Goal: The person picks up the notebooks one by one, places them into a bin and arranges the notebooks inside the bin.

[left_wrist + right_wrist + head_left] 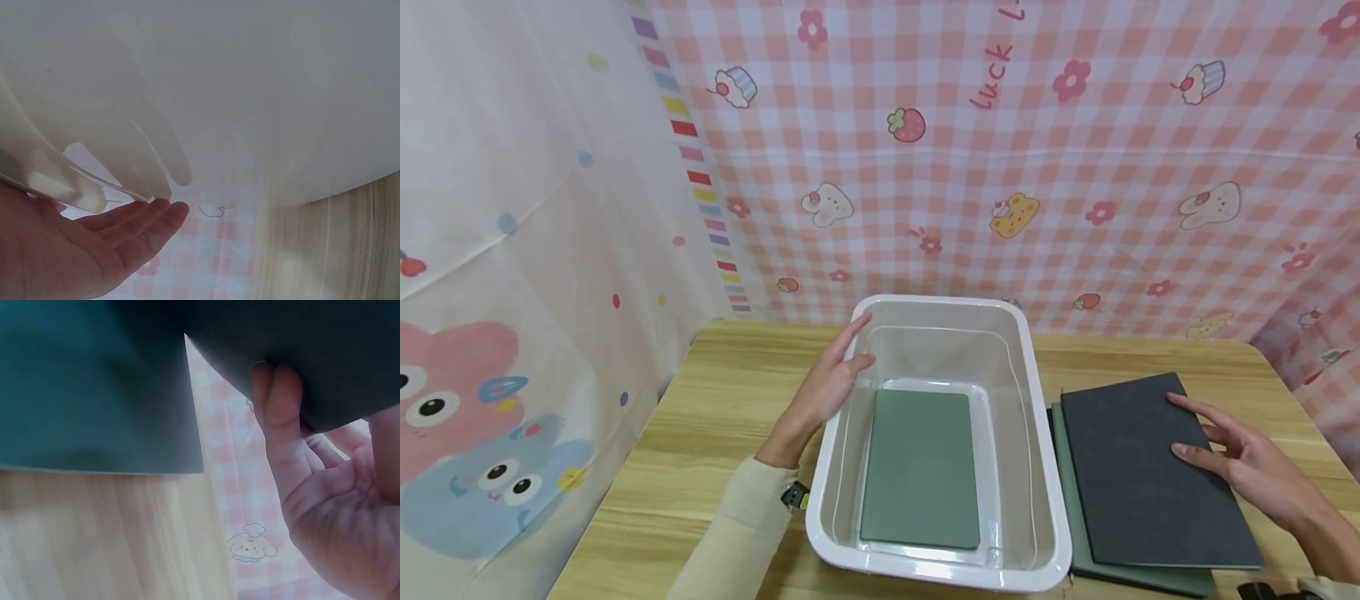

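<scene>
A white plastic bin (1051, 500) stands on the table with a green notebook (921, 467) lying flat on its floor. My left hand (827, 387) holds the bin's left rim, thumb over the inner side. In the left wrist view, the fingers (150, 228) lie along the bin's outer wall (219, 75). To the right of the bin, my right hand (1255, 462) pinches the right edge of a black notebook (1142, 483), thumb on top and fingers underneath. Beneath it, another green notebook (106, 412) shows, its corner apart from the raised black one.
The wooden table (677, 467) extends left of the bin. A pink checked cloth (955, 192) hangs behind the table, and a white patterned curtain (565, 250) hangs along the left. A dark edge shows under the stacked green notebook.
</scene>
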A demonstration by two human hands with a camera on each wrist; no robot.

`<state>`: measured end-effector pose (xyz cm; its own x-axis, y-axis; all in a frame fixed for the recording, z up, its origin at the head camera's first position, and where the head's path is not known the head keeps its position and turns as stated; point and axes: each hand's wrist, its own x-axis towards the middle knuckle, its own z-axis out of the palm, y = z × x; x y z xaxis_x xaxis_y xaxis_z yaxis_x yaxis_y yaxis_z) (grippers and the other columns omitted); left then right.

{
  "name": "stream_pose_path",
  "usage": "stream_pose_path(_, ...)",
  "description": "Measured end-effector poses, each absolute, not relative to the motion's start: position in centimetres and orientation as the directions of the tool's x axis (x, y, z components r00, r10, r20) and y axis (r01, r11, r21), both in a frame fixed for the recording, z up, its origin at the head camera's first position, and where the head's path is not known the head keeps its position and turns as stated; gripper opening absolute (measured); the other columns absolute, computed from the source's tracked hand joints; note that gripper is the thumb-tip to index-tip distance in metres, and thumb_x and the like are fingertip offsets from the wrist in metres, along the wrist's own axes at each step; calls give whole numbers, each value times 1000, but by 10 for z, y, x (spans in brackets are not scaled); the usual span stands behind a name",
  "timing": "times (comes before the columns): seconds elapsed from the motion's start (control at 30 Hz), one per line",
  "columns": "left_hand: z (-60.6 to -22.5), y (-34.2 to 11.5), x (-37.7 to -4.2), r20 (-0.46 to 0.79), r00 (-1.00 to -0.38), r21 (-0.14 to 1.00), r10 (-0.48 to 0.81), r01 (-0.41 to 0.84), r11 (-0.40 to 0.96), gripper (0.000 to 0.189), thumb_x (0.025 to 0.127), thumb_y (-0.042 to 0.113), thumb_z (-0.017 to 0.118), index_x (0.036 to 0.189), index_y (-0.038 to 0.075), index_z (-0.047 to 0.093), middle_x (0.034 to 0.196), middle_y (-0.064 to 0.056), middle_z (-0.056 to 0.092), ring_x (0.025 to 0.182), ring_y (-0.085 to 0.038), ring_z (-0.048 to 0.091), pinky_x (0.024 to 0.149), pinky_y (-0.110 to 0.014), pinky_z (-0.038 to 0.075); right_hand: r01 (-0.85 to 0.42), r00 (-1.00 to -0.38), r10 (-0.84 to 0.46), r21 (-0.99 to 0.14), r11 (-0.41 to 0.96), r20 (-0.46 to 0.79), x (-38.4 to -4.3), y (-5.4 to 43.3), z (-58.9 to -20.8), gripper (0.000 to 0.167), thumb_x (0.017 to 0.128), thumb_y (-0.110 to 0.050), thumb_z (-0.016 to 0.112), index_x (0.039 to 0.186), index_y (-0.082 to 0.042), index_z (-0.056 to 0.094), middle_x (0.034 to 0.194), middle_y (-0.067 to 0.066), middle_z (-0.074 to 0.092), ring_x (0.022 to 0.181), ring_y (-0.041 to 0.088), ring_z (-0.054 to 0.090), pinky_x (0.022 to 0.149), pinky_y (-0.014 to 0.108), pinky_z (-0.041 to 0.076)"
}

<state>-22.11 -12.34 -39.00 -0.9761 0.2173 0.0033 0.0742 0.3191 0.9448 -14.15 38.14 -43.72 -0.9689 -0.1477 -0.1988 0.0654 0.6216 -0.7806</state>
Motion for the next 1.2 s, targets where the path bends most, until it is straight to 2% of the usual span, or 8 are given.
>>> stream_pose_path(0.3,-390,-124,-220,4,-976,948,216,72,310,58,100,25,49,155,33,32,162,1,26,138,-29,41,110,-55,35,31,-972,-164,-782,623,-169,-141,374,-430,76,102,-33,55,161,-27,8,162,29,-5,134,69,10,88,75,36)
stream_pose_path(0.57,-389,-124,-220,5,-977,948,212,72,311,58,100,26,50,154,34,32,161,0,28,136,-30,42,110,-55,36,-12,-975,-177,-758,653,-137,-143,368,-424,76,101,-30,57,161,-23,10,159,34,5,128,68,27,86,69,44)
stream_pose_path(0.73,-389,-124,-220,12,-977,947,214,80,311,58,99,28,50,154,33,33,161,0,28,137,-30,42,111,-54,34,-37,-975,-185,-740,671,-120,-144,364,-421,75,101,-28,57,161,-19,12,155,39,16,120,59,48,81,60,51)
stream_pose_path(0.77,-389,-124,-220,15,-976,946,216,83,312,58,99,28,50,155,33,33,161,0,27,138,-30,40,112,-54,32,-41,-975,-188,-738,674,-117,-144,363,-420,75,101,-28,58,161,-18,13,154,39,18,117,55,53,80,57,53)
stream_pose_path(0.83,-379,-122,-214,6,-975,945,223,78,317,59,100,24,49,156,27,31,162,-3,25,140,-32,37,114,-54,30,-43,-975,-190,-737,675,-116,-144,362,-419,75,101,-28,58,161,-17,13,154,39,18,116,54,54,79,55,53)
stream_pose_path(1.0,-368,-120,-211,-23,-972,941,232,57,334,60,101,18,47,158,17,28,164,-7,21,145,-33,29,117,-53,26,-40,-975,-188,-736,676,-120,-144,359,-418,76,101,-28,58,161,-16,12,156,37,14,120,59,48,79,57,53)
stream_pose_path(1.1,-384,-123,-221,-18,-973,945,228,58,321,60,101,21,49,157,22,29,164,-3,21,144,-31,31,116,-53,27,-37,-975,-183,-729,683,-122,-144,358,-417,77,100,-28,58,160,-15,12,154,39,18,117,57,52,78,55,54)
stream_pose_path(1.2,-388,-123,-222,-4,-975,947,222,67,313,59,101,24,49,156,27,31,163,0,23,143,-29,33,115,-53,28,-34,-976,-178,-722,691,-124,-145,356,-415,78,100,-28,59,160,-14,12,148,40,30,110,48,61,75,48,55)
